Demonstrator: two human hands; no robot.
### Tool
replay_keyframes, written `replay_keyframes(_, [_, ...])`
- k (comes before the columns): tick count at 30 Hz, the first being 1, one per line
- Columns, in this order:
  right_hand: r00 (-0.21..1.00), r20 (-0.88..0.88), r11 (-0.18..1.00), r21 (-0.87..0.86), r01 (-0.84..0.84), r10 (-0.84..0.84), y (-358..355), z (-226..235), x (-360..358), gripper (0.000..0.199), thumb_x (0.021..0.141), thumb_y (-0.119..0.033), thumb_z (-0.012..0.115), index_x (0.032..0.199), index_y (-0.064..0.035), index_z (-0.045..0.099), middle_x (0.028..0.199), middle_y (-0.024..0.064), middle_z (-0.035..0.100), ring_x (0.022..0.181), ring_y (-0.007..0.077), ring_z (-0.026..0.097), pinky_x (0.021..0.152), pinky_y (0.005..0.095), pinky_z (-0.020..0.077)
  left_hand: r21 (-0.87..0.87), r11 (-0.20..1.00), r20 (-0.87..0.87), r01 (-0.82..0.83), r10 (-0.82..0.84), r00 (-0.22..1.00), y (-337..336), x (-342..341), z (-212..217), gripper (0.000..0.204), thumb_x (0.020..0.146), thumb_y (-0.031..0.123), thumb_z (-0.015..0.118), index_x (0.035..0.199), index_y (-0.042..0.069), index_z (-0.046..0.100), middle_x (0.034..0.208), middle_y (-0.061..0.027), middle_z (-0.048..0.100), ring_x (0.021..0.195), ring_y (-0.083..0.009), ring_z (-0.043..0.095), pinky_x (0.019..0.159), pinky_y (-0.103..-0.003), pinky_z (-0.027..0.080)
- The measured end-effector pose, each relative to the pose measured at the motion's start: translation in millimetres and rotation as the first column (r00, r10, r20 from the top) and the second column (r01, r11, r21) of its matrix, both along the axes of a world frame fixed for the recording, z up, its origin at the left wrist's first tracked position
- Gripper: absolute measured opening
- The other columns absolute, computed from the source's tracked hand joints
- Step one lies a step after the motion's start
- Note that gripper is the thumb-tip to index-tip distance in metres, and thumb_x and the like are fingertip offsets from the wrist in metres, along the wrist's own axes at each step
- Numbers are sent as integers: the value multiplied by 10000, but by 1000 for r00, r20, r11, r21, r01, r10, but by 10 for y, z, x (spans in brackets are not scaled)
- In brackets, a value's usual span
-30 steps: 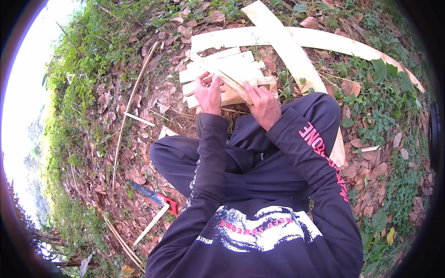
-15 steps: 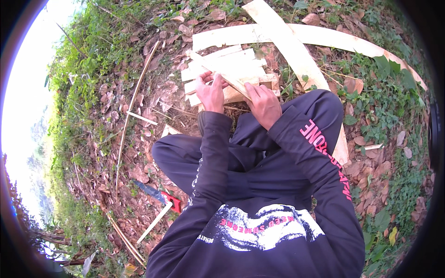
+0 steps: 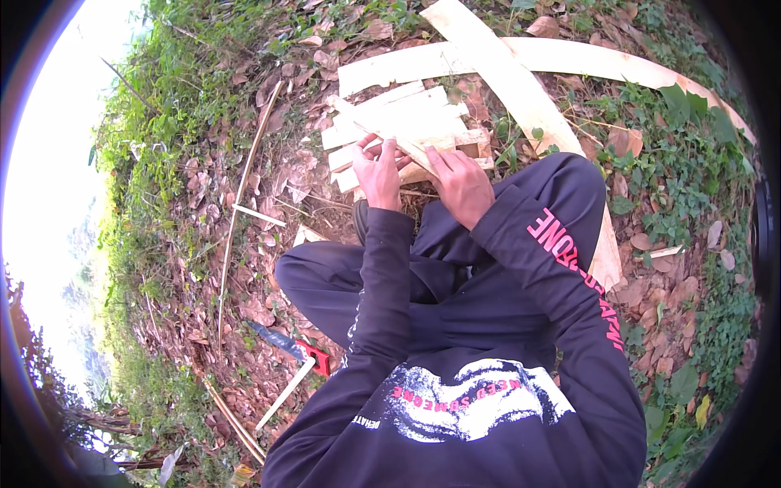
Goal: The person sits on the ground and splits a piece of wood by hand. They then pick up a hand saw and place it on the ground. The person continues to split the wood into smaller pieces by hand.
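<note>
Both my hands hold a thin pale wooden strip (image 3: 413,153) slanted across the front of my lap. My left hand (image 3: 381,177) is closed on its middle, thumb up and fingers curled around the far side. Near the strip's lower right end, my right hand (image 3: 465,187) grips it between thumb and fingers. Just beyond and beneath the strip lies a rough layered pile of flat wooden pieces (image 3: 423,110), with ends sticking out unevenly. The strip's far end overlaps this pile and is hard to make out against the bright wood.
Two long pale boards cross at the back: one curved-looking board (image 3: 586,61) and one slanting board (image 3: 496,69) running toward my right knee. Left of me lies a handsaw (image 3: 316,356) with a red handle, a short stick (image 3: 285,394) beside it. A long thin stick (image 3: 246,175) rests on leaf litter.
My left hand has shifted slightly down and right along the strip, toward my right hand. The strip has moved a little with it. The view has shifted slightly.
</note>
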State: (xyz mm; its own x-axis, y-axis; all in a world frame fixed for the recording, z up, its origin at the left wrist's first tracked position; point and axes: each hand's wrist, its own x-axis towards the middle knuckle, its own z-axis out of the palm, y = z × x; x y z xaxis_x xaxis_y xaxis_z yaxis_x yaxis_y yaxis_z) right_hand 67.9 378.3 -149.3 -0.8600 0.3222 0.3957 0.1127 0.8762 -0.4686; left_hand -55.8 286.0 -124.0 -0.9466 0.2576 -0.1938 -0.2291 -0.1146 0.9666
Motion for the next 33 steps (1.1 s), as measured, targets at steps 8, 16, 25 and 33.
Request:
replay_keyframes(8, [996, -22, 994, -74, -84, 83, -44, 121, -66, 495, 849, -129, 690, 1286, 65, 562, 1055, 184, 646, 999, 325, 612, 907, 406, 498, -190, 978, -90, -90, 75, 993, -97, -57, -261, 733, 827, 270, 794, 1377, 109, 337, 1202, -113, 465, 1009, -184, 542, 789, -335, 501])
replay_keyframes(16, [986, -48, 981, 119, -150, 157, -174, 330, -331, 484, 843, -78, 666, 1286, 81, 555, 1089, 186, 639, 991, 316, 598, 897, 403, 500, 148, 985, 14, -88, 87, 996, -37, -144, -406, 939, 916, 449, 609, 1579, 51, 76, 1510, -256, 275, 1296, -362, 418, 1032, -457, 399])
replay_keyframes(25, [980, 98, 984, 35, -176, 172, -219, 255, -460, 522, 901, -175, 668, 1343, 66, 530, 1104, 244, 628, 1023, 399, 603, 899, 449, 490, -184, 958, -165, -222, 192, 967, -84, -80, -471, 873, 900, 484, 627, 1492, -34, 249, 1348, -294, 337, 1271, -442, 377, 1116, -477, 289])
replay_keyframes(33, [984, 155, 979, 174, -109, 82, -275, 326, -491, 518, 912, -221, 687, 1326, 59, 550, 1064, 231, 636, 998, 379, 600, 871, 446, 493, -51, 981, -225, -188, 172, 959, -417, -89, -266, 551, 825, 299, 777, 1185, -2, 489, 831, -123, 588, 732, -206, 591, 659, -347, 505])
